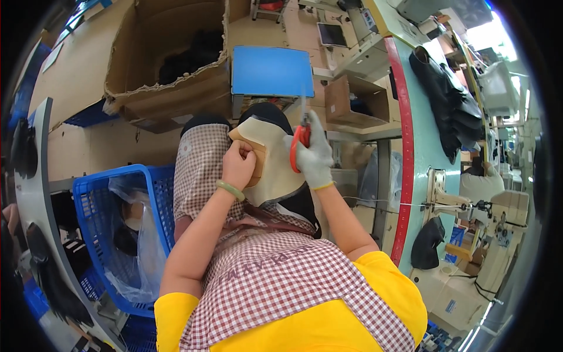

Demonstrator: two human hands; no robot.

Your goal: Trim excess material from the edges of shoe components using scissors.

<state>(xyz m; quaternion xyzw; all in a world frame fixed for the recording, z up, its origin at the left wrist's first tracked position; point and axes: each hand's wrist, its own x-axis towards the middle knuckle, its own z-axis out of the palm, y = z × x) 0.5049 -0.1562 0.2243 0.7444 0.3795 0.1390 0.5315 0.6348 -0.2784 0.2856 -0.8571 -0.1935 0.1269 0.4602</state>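
Observation:
Across my lap lies a cream-coloured piece of material [281, 173] with a black part at its lower edge and a tan flap [258, 158] on its left side. My left hand [237, 165], bare and with a pale green bangle at the wrist, is closed with its fingers pinching the tan flap. On the other side, my right hand [316, 155] wears a whitish glove. It grips red-handled scissors [298, 144] whose blades point away from me, above the right edge of the cream piece. The blades look blurred, so how far apart they are cannot be made out.
To my left stands a blue plastic basket [111, 171] with a clear bag inside. Ahead are a large cardboard box [167, 102], a blue-topped stool [272, 70] and a smaller box [337, 102]. A green table with a red edge [404, 146] carries black pieces [443, 105] and a sewing machine [507, 217].

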